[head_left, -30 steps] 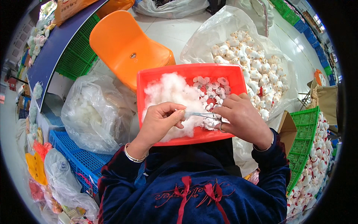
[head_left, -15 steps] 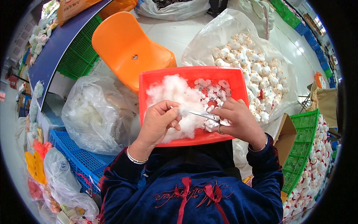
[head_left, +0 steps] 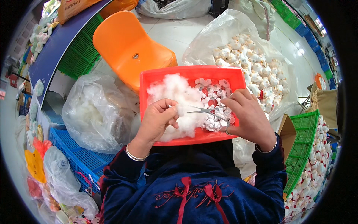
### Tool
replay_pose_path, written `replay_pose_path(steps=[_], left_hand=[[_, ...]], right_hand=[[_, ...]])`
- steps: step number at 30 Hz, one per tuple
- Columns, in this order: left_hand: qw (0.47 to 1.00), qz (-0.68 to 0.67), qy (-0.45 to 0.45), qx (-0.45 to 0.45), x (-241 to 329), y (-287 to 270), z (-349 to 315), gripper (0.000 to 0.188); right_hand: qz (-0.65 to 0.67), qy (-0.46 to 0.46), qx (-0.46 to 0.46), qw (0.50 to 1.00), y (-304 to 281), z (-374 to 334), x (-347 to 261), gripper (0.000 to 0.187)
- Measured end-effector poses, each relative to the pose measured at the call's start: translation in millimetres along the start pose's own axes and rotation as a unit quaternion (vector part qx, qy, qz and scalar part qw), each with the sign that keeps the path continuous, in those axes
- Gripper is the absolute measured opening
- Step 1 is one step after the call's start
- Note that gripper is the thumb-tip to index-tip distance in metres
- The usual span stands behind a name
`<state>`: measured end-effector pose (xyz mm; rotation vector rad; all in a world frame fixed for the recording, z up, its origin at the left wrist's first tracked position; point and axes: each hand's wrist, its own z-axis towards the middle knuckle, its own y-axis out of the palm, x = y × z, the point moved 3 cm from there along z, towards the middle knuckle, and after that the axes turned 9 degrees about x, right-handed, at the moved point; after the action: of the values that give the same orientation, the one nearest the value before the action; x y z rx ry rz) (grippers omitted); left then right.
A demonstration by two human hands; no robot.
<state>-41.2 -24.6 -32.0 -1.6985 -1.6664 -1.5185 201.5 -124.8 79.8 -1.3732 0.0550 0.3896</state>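
Note:
Over a red plastic tray [head_left: 194, 70], my left hand [head_left: 154, 121] pinches a small white fluffy piece [head_left: 182, 109] between thumb and forefinger; its exact kind is not clear. My right hand [head_left: 249, 117] holds metal scissors [head_left: 204, 110] by the finger loops, with the handles spread wide. Their tips point left and lie close beside the fluffy piece. White fibre stuffing [head_left: 169, 87] fills the tray's left part. Many small white and silvery pieces [head_left: 218, 93] are heaped in its right part, partly behind my right hand.
An orange chair [head_left: 126, 44] stands beyond the tray. At the right is a clear bag with many small white stuffed shapes [head_left: 257, 71]. Left are a clear bag of stuffing [head_left: 93, 115] and a blue crate [head_left: 82, 156]; a green crate [head_left: 304, 138] stands at the right.
The scissors' handles have spread apart as the fingers of my right hand opened outward to the right. My left hand keeps its pinch at almost the same place.

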Motion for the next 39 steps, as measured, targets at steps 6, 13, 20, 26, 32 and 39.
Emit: replay_pose_path(steps=[6, 13, 20, 26, 32, 39], left_hand=[[0.997, -0.049, -0.053, -0.024, -1, 8, -5, 0.012], [0.998, -0.044, -0.042, -0.024, 2, 5, -7, 0.015], [0.993, 0.105, 0.051, -0.020, 15, 11, -8, 0.018], [0.975, 0.146, 0.169, -0.016, 9, 14, -9, 0.020], [0.883, 0.286, 0.357, 0.103, 3, 29, -17, 0.017], [0.940, 0.138, 0.299, 0.087, -7, 33, -19, 0.015]], right_hand=[[0.055, -0.018, 0.019, 0.998, 28, 2, -2, 0.072], [0.006, -0.032, -0.020, 0.999, 27, -3, 3, 0.047], [0.029, -0.021, -0.053, 0.998, 19, -3, -1, 0.034], [0.219, 0.077, -0.149, 0.961, 31, -5, -9, 0.037], [0.561, 0.253, -0.128, 0.778, 77, -20, -55, 0.031], [0.487, 0.268, -0.051, 0.830, 89, -14, -37, 0.028]])
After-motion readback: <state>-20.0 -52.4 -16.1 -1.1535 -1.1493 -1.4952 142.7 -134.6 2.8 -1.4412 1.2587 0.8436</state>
